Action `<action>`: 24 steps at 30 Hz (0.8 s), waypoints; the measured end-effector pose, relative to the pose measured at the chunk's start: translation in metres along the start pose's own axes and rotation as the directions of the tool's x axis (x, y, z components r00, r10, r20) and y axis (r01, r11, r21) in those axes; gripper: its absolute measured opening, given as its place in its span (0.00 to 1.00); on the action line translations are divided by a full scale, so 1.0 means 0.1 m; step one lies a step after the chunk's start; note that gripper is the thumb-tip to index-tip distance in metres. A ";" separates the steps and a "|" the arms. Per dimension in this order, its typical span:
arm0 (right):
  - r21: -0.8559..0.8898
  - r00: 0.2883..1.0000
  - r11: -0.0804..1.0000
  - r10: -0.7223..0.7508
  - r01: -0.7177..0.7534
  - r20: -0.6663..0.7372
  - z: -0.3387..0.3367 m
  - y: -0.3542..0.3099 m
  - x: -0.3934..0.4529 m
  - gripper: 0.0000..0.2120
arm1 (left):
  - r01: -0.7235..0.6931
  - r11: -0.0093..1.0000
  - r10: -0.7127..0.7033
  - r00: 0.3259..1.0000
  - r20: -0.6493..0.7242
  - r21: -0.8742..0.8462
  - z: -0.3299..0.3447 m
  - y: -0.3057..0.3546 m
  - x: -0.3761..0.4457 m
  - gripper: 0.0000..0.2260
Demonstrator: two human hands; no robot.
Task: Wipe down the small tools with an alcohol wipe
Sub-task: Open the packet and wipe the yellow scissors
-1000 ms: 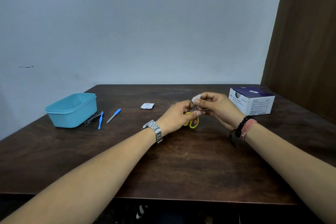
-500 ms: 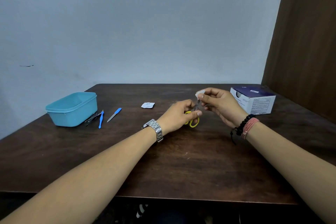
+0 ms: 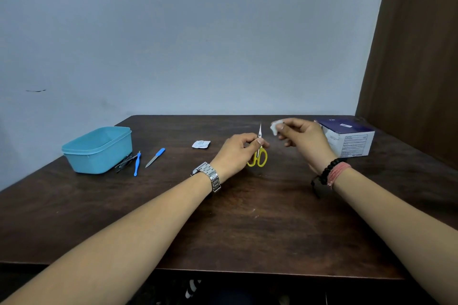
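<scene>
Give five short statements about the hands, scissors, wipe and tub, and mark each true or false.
1. The left hand holds the yellow-handled scissors with the blades pointing up. True.
2. The right hand pinches the white wipe against the blades. False: the wipe is held apart from the blades, to their right.
3. The blue tub sits at the table's left. True.
4. The torn wipe packet lies inside the tub. False: it lies on the table.
5. The box is beside the tub. False: it stands at the far right.
</scene>
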State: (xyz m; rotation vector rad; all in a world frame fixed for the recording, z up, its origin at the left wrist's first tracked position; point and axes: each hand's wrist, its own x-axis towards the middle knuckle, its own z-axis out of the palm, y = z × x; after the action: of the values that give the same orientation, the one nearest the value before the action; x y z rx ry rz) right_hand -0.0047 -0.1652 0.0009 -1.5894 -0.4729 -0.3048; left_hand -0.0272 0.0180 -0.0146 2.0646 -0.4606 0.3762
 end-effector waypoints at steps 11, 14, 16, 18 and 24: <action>-0.360 0.973 0.911 -0.145 0.203 0.182 0.06 0.03 -0.04 0.03 | 0.056 0.962 -0.072 0.996 -0.052 -0.268 0.02 -0.04 0.01 0.01; -0.383 0.968 0.898 -0.151 0.219 0.199 0.06 0.01 -0.06 0.03 | 0.081 0.928 -0.108 0.993 -0.055 -0.364 0.02 -0.02 0.01 0.02; -0.409 0.962 0.881 -0.155 0.238 0.226 0.06 -0.01 -0.08 0.02 | 0.098 0.900 -0.142 0.987 -0.074 -0.424 -0.01 0.00 0.03 0.03; -0.428 0.953 0.864 -0.171 0.267 0.250 0.08 -0.03 -0.09 0.02 | 0.110 0.892 -0.158 0.985 -0.075 -0.438 -0.03 0.00 0.03 0.03; -0.437 0.947 0.849 -0.209 0.299 0.243 0.07 -0.03 -0.08 0.02 | 0.132 0.855 -0.171 0.985 -0.032 -0.501 0.00 0.02 0.02 0.04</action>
State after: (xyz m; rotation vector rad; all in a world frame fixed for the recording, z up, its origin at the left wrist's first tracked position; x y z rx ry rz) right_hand -0.0138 -0.1588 -0.0010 -2.0432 -0.8069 -0.5042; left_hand -0.0267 0.0167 -0.0121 1.5615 -0.3050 0.2101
